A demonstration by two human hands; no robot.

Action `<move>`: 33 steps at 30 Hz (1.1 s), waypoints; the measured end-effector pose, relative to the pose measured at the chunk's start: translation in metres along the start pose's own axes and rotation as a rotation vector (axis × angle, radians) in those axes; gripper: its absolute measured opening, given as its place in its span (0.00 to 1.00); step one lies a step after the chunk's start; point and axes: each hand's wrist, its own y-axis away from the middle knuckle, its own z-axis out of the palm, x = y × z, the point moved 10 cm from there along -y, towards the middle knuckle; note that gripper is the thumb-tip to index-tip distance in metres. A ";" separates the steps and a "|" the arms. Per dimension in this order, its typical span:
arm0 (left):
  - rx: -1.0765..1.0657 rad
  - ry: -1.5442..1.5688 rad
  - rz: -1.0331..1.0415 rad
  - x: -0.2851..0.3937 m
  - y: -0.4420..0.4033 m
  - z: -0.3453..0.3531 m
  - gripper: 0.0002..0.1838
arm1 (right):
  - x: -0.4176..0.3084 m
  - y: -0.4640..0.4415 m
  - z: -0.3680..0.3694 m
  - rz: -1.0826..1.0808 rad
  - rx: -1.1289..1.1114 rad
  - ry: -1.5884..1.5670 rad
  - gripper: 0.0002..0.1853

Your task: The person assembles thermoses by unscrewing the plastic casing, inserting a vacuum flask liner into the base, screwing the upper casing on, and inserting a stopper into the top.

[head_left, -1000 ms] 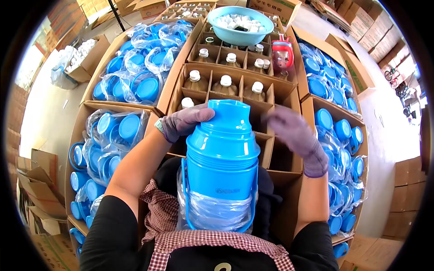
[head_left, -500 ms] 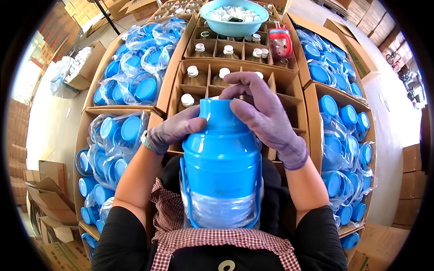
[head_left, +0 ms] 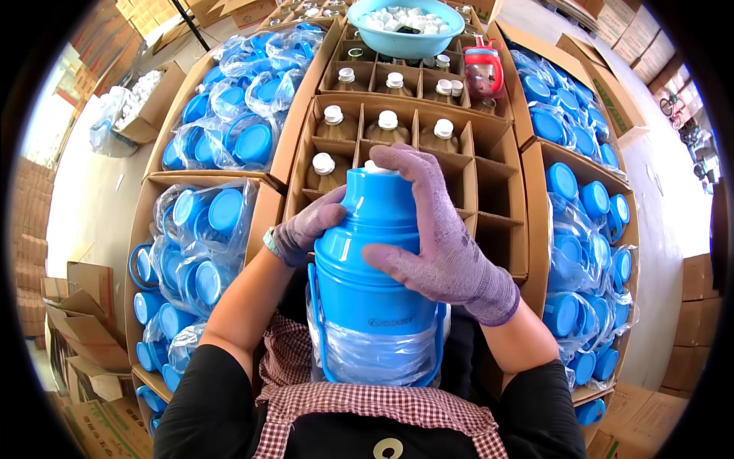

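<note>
A blue thermos jug point(head_left: 367, 268) with a carrying handle stands upright against my apron, clear plastic film point(head_left: 382, 352) around its lower part. My left hand point(head_left: 310, 229), in a grey-purple glove, grips the left side of its neck, thumb toward the front. On the right, my gloved right hand point(head_left: 443, 237) is cupped beside the neck and shoulder. Its thumb and forefinger are spread wide, the forefinger near the top rim and the thumb over the shoulder. Whether its fingertips press on the jug is unclear. Dark lettering shows on the jug's body.
Just beyond the jug is a divided carton point(head_left: 501, 218) holding white-capped bottles point(head_left: 388, 122). Cartons of bagged blue parts point(head_left: 252, 145) flank both sides. A light-blue basin point(head_left: 405, 42) of white caps and a red-lidded cup point(head_left: 483, 73) stand farther back.
My right hand has shifted down, its thumb moving from the neck to the shoulder and its fingers spreading. My left hand stays at the neck. The whole view has shifted slightly.
</note>
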 end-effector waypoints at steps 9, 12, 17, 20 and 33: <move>0.442 -0.769 -0.027 0.056 0.033 0.031 0.58 | 0.103 0.042 0.031 0.230 0.077 -1.058 0.64; 0.509 -1.146 0.053 0.070 0.046 0.051 0.59 | 0.129 0.060 0.032 0.350 0.114 -0.895 0.61; 0.108 -0.345 0.185 0.012 0.037 0.009 0.47 | 0.039 0.075 -0.029 0.308 0.499 -0.073 0.41; -0.024 -0.035 -0.135 -0.079 0.008 -0.053 0.38 | -0.071 0.050 -0.002 0.028 0.343 0.393 0.28; -0.110 0.081 0.112 -0.011 0.017 0.065 0.32 | -0.127 -0.051 0.002 -0.267 -0.685 -0.305 0.29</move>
